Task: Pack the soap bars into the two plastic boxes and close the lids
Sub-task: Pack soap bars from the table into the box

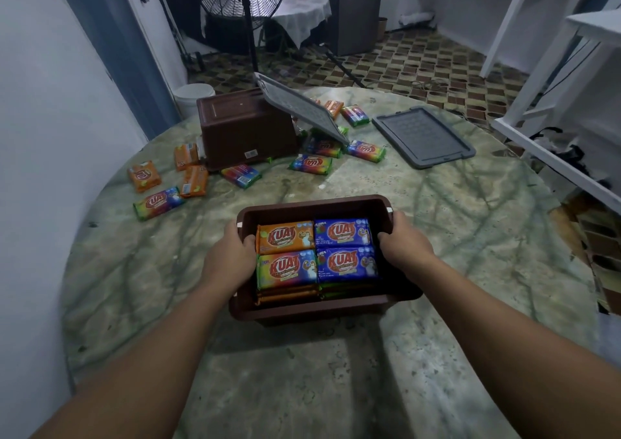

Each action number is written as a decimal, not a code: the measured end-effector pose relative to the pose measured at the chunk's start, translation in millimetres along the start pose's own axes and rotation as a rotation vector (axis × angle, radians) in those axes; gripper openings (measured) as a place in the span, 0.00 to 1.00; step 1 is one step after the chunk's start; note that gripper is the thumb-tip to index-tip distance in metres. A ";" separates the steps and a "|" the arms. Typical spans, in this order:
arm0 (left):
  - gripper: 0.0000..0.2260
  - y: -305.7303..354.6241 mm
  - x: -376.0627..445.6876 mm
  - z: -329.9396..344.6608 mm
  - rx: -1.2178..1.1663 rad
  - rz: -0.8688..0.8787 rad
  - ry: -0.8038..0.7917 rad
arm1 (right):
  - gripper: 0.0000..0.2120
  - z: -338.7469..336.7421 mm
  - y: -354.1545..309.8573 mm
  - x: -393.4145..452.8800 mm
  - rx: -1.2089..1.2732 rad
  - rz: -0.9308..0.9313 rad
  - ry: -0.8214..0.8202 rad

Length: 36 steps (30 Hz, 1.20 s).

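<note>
Soap bars [317, 252], lower layers hidden

Brown box [322, 311] between the hands: smooth plastic, faint sheen. Soap bars [317, 252] inside it: glossy printed wrappers in orange, blue, rainbow. Table [453, 270] under the hands: polished greenish marble-look stone, veined, reflective. Second brown box [242, 129] beyond the left hand [230, 258]: same matt-smooth plastic. Grey lid [424, 137] beyond the right hand [405, 247]: matt plastic, gridded texture.
</note>
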<state>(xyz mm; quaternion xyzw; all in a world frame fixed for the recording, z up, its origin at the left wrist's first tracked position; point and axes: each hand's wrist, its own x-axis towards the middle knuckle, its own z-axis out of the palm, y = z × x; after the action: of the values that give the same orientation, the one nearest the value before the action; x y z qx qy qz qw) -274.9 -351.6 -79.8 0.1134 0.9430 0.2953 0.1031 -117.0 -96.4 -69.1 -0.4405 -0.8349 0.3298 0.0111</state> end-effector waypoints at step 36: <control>0.17 -88.5 -75.7 -49.7 -0.026 -0.564 0.406 | 0.13 83.0 -118.1 16.1 0.201 -0.378 -0.455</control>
<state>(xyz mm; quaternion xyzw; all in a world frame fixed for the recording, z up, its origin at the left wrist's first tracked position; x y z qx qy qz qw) -229.3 -469.8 -81.5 -0.2140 0.9347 0.2836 -0.0075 -238.5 -175.9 -72.3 -0.1891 -0.8461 0.4931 -0.0714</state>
